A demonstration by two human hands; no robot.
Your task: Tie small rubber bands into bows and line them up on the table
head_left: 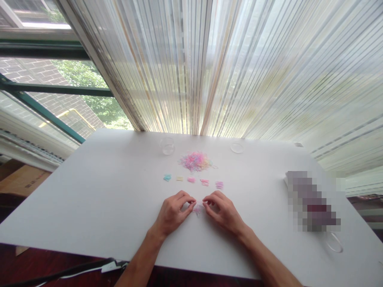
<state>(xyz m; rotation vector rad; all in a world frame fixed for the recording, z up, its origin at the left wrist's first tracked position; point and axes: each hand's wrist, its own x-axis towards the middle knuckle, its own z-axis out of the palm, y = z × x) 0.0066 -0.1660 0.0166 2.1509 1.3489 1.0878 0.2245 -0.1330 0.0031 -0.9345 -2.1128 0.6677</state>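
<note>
My left hand (176, 209) and my right hand (221, 211) face each other low over the white table, a small gap between their fingertips. Both have thumb and forefinger pinched together; whatever they grip is too small to make out. Just below the fingertips lies a small cluster of pale pink and lilac strands (196, 210). Further off is a loose pile of thin pastel strands (196, 160), which look like small elastic bands. Between pile and hands runs a row of little groups: teal (167, 177), yellow (179, 179), pink (191, 180), coral (204, 182) and purple (219, 185).
A clear round container (167, 146) stands near the table's far edge, left of the pile. A clear round lid (237, 148) lies to the right. On the table's right side is a blurred-out object (312, 203) with a pale loop (334, 242). Curtains hang behind the table (89, 191).
</note>
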